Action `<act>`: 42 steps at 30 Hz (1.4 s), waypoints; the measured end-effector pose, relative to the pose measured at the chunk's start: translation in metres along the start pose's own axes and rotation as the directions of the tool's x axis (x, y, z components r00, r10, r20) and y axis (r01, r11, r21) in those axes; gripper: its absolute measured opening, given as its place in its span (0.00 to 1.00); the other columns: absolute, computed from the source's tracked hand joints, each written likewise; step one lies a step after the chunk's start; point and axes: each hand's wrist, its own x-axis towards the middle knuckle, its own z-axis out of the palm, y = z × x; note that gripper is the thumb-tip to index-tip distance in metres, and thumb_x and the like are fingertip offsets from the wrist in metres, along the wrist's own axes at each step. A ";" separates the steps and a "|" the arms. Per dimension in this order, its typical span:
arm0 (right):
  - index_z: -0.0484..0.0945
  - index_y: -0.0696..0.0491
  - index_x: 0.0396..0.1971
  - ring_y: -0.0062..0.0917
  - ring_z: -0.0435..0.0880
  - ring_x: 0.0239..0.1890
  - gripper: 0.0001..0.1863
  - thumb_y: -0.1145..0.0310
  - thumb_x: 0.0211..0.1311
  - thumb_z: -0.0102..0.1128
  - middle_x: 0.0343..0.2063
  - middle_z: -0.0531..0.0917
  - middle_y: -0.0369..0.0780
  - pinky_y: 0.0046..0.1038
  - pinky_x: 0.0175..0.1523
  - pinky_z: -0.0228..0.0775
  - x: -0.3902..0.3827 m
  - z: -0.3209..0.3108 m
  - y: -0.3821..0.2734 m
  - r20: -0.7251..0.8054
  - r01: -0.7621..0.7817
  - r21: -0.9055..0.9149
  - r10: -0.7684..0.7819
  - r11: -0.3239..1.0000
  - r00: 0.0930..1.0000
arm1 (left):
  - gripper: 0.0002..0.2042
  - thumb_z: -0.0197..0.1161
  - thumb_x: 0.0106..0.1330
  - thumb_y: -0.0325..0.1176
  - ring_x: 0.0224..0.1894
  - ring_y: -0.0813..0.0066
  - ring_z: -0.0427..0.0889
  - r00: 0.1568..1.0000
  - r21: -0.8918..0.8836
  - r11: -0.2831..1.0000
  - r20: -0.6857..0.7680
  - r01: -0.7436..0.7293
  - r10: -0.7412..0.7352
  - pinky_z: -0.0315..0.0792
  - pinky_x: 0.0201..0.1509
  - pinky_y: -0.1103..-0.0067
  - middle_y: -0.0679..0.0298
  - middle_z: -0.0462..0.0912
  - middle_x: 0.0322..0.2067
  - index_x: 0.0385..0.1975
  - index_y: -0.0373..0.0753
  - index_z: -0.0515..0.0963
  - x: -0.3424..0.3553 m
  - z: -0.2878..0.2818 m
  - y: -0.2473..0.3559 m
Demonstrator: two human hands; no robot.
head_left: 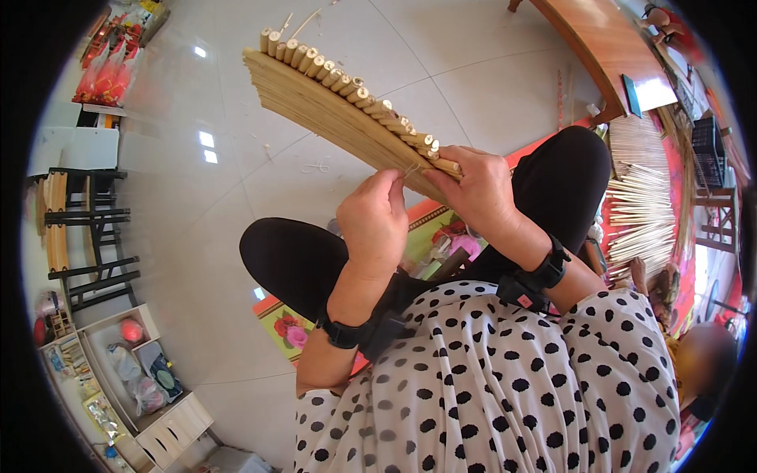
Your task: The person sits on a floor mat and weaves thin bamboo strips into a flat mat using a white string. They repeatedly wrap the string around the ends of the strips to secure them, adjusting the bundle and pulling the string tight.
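A long row of pale, straw-coloured stalks (335, 130), laid side by side into a flat mat, stretches from between my knees to the upper left. Their round cut ends line its upper edge. My right hand (482, 193) grips the near end of this row, thumb on the flat face and fingers round the stalk ends. Beside it, my left hand (371, 211) pinches a thin, pale thread (412, 167) against the stalks with thumb and forefinger. Part of the thread is hidden by the fingertips.
Loose stalks (643, 213) lie piled on a red mat at the right. A wooden table (583, 47) stands at the far right; a person (702, 370) is at the lower right. Black stools (95, 229) and an open drawer (130, 363) are at the left. Stalk scraps dot the tiles.
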 end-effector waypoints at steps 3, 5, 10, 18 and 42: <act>0.84 0.56 0.38 0.43 0.84 0.29 0.14 0.67 0.53 0.75 0.29 0.85 0.46 0.34 0.33 0.76 0.000 0.001 0.002 -0.011 0.011 -0.001 -0.011 1.000 1.000 | 0.03 0.64 0.63 0.25 0.33 0.49 0.84 1.000 0.012 1.000 -0.002 -0.008 0.008 0.76 0.35 0.65 0.53 0.86 0.32 0.35 0.35 0.81 0.001 0.001 0.003; 0.84 0.56 0.37 0.42 0.84 0.29 0.14 0.68 0.53 0.75 0.28 0.85 0.45 0.34 0.33 0.75 -0.001 0.002 0.004 -0.016 0.042 0.015 -0.042 0.999 0.999 | 0.03 0.64 0.63 0.24 0.32 0.50 0.84 1.000 0.009 1.000 0.004 -0.001 0.001 0.76 0.35 0.65 0.52 0.85 0.31 0.35 0.35 0.81 0.003 0.003 0.005; 0.83 0.56 0.36 0.41 0.83 0.29 0.12 0.70 0.53 0.74 0.25 0.83 0.44 0.36 0.34 0.74 -0.008 0.007 -0.002 -0.006 0.097 0.029 -0.097 0.995 0.995 | 0.02 0.64 0.64 0.24 0.29 0.49 0.83 0.999 -0.010 0.999 0.019 0.046 -0.046 0.75 0.32 0.66 0.51 0.84 0.28 0.34 0.35 0.80 0.002 0.004 0.010; 0.80 0.58 0.44 0.44 0.83 0.37 0.16 0.75 0.54 0.68 0.33 0.84 0.47 0.40 0.42 0.77 -0.020 0.015 -0.012 0.089 0.120 0.184 -0.138 0.976 0.986 | 0.06 0.64 0.66 0.23 0.28 0.54 0.86 0.990 0.001 0.990 0.020 0.140 -0.140 0.77 0.34 0.71 0.53 0.85 0.27 0.40 0.34 0.75 -0.014 -0.014 -0.003; 0.74 0.60 0.58 0.44 0.78 0.49 0.33 0.79 0.45 0.66 0.46 0.77 0.49 0.39 0.53 0.75 -0.042 0.033 -0.025 0.310 0.193 0.358 -0.311 0.913 0.898 | 0.24 0.51 0.67 0.14 0.52 0.72 0.82 0.946 -0.343 0.896 -0.056 0.283 -0.320 0.81 0.47 0.77 0.55 0.77 0.55 0.64 0.32 0.62 -0.043 -0.038 -0.027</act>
